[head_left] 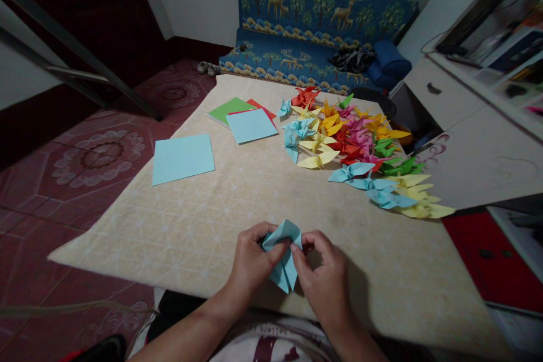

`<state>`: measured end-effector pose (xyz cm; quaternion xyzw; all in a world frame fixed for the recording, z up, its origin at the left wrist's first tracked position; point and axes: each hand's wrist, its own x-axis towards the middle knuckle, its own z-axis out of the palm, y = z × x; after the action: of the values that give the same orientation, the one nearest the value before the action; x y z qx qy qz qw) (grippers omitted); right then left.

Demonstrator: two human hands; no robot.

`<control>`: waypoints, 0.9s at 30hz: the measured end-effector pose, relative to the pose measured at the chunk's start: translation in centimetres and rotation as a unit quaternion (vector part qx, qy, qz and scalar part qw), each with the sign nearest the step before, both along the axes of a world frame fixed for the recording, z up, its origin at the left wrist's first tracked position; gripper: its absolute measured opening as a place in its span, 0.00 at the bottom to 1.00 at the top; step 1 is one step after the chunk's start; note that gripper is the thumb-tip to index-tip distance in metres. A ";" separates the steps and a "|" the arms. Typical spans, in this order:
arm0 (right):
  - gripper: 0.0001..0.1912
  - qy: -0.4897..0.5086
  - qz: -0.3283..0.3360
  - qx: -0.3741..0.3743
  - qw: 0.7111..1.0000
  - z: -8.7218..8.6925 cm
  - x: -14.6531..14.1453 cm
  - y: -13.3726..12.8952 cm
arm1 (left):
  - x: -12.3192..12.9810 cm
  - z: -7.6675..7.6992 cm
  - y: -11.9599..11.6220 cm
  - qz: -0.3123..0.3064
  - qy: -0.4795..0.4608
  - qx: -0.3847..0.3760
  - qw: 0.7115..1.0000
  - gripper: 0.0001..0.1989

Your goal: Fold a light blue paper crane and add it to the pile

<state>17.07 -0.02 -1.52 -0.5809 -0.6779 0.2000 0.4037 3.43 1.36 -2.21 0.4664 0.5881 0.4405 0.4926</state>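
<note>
A partly folded piece of light blue origami paper is held above the near edge of the table, with a slit at its lower end. My left hand grips its left side, thumb across the front. On the right side my right hand pinches the edge between thumb and fingers. Flat on the table lies a blue square sheet to the left. Farther back, another blue sheet rests over red paper and a green sheet.
Many folded paper cranes in several colours crowd the table's back right. The cloth-covered table reaches toward a blue patterned sofa. A white cabinet stands to the right; a metal ladder leans at the left.
</note>
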 end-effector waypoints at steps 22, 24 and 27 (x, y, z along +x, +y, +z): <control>0.10 -0.047 0.031 0.043 0.998 0.2 -0.2 0.4 | 0.1 0.4 0.0 -0.005 -0.122 -0.044 0.992 0.15; 0.10 -0.028 0.050 0.022 0.998 0.7 -0.1 0.2 | 0.0 0.3 0.1 -0.005 -0.128 -0.054 0.990 0.16; 0.13 0.006 0.099 -0.025 0.995 1.6 0.4 -0.1 | -0.4 0.1 0.2 0.000 -0.151 -0.080 0.985 0.17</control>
<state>17.42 -0.15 0.08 -0.5198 -0.7242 0.2597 0.3713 3.05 1.60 -2.08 0.3537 0.5400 0.4572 0.6118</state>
